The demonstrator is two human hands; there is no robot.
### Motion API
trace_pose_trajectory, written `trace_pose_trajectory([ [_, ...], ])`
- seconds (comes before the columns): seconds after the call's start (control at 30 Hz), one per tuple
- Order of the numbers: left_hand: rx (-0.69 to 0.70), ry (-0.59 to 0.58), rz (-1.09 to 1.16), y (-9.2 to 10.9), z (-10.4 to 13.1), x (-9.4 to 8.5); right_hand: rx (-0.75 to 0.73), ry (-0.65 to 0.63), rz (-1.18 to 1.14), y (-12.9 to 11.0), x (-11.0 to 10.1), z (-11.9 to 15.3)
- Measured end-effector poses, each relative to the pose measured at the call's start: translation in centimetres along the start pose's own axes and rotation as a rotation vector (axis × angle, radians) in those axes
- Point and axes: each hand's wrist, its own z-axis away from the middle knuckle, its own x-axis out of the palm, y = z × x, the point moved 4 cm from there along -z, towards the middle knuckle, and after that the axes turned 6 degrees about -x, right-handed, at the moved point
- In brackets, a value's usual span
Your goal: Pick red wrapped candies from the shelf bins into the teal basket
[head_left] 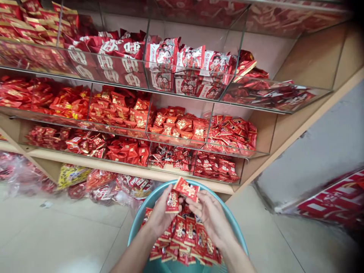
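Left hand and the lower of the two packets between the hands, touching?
Touching. The head view shows the left hand holding the lower packet between thumb and fingers.

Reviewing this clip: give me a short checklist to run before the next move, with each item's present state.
1. Left hand holding a packet: ok, it holds an upright red packet.
2. Right hand at a packet: ok, its fingers are at the right end of a slanted red packet.
3. A hand free: not ok, both are busy with packets.
4. Basin beneath the hands: ok, with more packets piled inside.
5. Nothing else tucked in the left palm: cannot tell, fingers and packets hide it.
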Motion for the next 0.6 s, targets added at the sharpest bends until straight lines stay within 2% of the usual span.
trace_pose_trajectory([
  [0.13,0.024,-0.076,0.045,0.0,0.2,0.3,-0.003,-0.001,-0.044,2.9,1.5,0.6],
  [0.2,0.028,-0.078,0.072,0.0,0.4,0.4,-0.038,0.014,-0.049,4.0,1.8,0.8],
  [0.43,0.083,-0.029,0.101,0.0,0.4,0.0,-0.102,0.058,-0.049,6.0,2.6,1.6],
  [0.53,0.071,0.013,0.089,0.0,0.4,0.0,-0.113,0.045,0.06,6.7,2.6,1.7],
  [0.6,0.012,0.076,0.063,-0.2,0.7,-0.1,-0.139,0.027,0.169,7.3,2.6,1.5],
])
